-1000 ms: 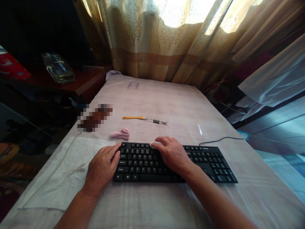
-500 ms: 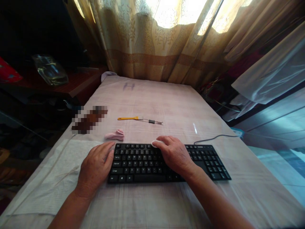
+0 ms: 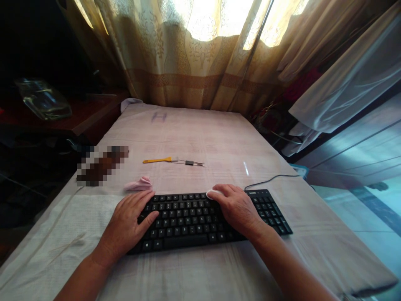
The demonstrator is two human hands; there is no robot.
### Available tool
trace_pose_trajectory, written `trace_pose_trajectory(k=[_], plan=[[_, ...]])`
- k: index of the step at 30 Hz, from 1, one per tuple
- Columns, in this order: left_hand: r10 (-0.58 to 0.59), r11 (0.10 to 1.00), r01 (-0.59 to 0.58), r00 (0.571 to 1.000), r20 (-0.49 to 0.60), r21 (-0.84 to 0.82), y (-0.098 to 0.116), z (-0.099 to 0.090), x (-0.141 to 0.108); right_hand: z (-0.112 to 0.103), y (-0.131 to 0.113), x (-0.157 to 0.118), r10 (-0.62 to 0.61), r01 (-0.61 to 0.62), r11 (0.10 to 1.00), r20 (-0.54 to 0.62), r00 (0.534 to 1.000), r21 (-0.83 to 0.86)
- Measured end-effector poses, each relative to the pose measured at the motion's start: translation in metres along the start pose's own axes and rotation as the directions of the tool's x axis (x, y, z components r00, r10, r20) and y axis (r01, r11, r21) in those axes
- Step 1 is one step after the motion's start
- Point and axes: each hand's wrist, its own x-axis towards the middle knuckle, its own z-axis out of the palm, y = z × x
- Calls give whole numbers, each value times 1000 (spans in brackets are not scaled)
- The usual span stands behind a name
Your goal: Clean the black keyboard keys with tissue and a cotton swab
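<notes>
A black keyboard (image 3: 184,221) lies at a slight angle on the cloth-covered table. My left hand (image 3: 128,217) holds its left end, the thumb over the keys and the fingers stretched along the far left corner. On the upper right part of the keys, my right hand (image 3: 234,205) presses a small white pad (image 3: 214,193) under its fingers; most of the pad is hidden. Just beyond my left fingertips is a crumpled pink cloth (image 3: 140,184). Farther back lie a yellow-handled brush (image 3: 158,160) and a thin metal tool with a dark grip (image 3: 189,163).
The keyboard cable (image 3: 272,179) runs to the table's right edge. A pixelated brown object (image 3: 102,167) is at the left, near a white textured cloth (image 3: 72,225). A glass jar (image 3: 44,100) stands on a side cabinet. Curtains (image 3: 178,79) hang behind.
My left hand has moved further over the keyboard's left end, thumb now on the keys. That end has turned slightly toward me. My right hand slid right with the pad. The view shifted too.
</notes>
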Motion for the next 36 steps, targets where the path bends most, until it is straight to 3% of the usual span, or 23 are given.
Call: trace_pose_trajectory(k=[5,10,14,24,28,36], plan=[[-13,995,13,1000,-5,-94,-8,1,-3,-3,4,-2,37,-37,999,-31,999,-12],[-91,980,88,996,-8,-177,-8,-1,-3,-3,-21,11,5,2,997,-92,996,82],[-97,977,94,995,-5,-190,-7,-3,-2,4,-36,19,-32,34,996,-23,999,86],[-53,986,48,998,-28,-161,-12,-2,-1,-6,-2,-5,77,-77,996,-3,997,43],[-40,987,36,999,-22,-154,-13,-2,-1,-12,-1,-2,136,-136,991,21,990,14],[-54,986,51,998,-12,-161,-17,1,-2,-16,-16,23,37,-26,998,158,987,-65]])
